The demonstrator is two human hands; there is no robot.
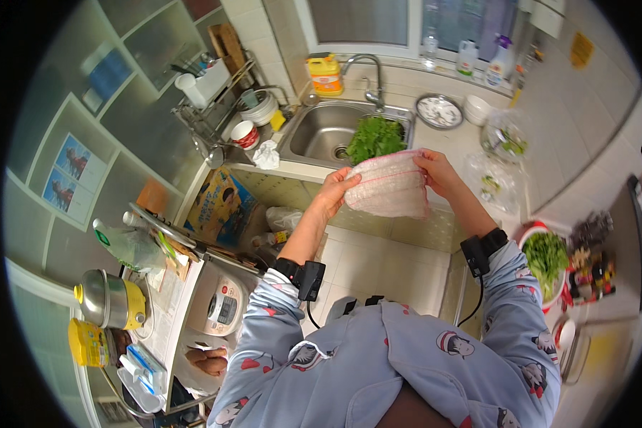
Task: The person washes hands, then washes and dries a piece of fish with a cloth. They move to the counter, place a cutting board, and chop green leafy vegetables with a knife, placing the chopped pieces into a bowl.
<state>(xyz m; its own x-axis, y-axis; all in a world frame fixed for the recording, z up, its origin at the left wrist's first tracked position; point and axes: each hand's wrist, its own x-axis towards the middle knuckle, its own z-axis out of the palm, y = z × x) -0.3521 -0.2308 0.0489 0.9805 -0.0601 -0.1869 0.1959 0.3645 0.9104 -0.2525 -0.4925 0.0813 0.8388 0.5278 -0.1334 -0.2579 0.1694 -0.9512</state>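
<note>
A white dishcloth [389,187] with pink edging and stripes is stretched between my two hands, in front of the sink's near edge. My left hand [336,190] pinches its left side between thumb and fingers. At the upper right corner, my right hand [437,170] grips the cloth. Just beyond it, leafy greens [375,138] lie in the right part of the stainless steel sink [313,128]. A curved faucet [375,80] stands behind the sink. The cloth hides part of the counter's front edge.
Left of the sink are a red-and-white bowl [245,135], crumpled white paper [266,155] and a yellow sponge [277,121]. To the right stand a metal plate [439,111], white bowls [477,109] and plastic bags [492,184]. A basin of chopped greens [544,262] sits near my right arm.
</note>
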